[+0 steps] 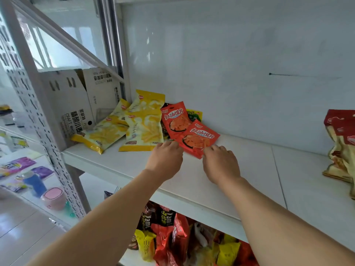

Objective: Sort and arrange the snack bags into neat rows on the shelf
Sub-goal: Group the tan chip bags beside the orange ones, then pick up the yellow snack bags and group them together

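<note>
A loose pile of snack bags lies at the back left of the white shelf (249,169). Three yellow bags (143,129) lie left, two red-orange bags beside them, and a green bag (194,115) peeks out behind. The near red-orange bag (197,138) lies tilted at the front of the pile. My left hand (165,160) reaches its fingertips to this bag's left edge, by the yellow bag's corner. My right hand (221,164) touches the bag's lower right edge with bent fingers. Whether either hand pinches the bag is hidden by the backs of the hands.
A white cardboard box (76,104) stands at the shelf's left end beside the perforated upright (38,120). Red and gold bags (342,146) stand at the right end. The shelf below holds several mixed snack bags (184,240). Items lie on a lower surface at left.
</note>
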Demonstrator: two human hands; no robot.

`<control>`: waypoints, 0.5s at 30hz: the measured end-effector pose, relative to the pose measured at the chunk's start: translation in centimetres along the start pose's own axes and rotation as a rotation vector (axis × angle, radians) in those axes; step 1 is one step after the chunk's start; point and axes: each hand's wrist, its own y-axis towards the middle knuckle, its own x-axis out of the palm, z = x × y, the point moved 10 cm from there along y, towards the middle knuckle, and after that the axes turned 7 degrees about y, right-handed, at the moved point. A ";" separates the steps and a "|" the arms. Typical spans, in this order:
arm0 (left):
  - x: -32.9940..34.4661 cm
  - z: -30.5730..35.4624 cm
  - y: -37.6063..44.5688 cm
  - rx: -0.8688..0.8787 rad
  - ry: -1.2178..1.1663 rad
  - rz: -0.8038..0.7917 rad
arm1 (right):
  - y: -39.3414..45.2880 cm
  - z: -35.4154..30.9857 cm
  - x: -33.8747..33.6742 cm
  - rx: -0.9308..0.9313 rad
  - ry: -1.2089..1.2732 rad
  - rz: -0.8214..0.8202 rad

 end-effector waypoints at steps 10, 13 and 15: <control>5.1 -7.5 3.1 -0.206 -0.056 -0.096 | 7.7 -1.7 3.3 0.103 0.247 0.041; 6.2 -10.9 3.6 -0.269 -0.049 -0.122 | 10.6 -3.3 4.8 0.080 0.268 0.014; 6.5 -13.9 3.6 -0.354 -0.076 -0.113 | 12.4 -4.8 5.5 0.066 0.313 -0.001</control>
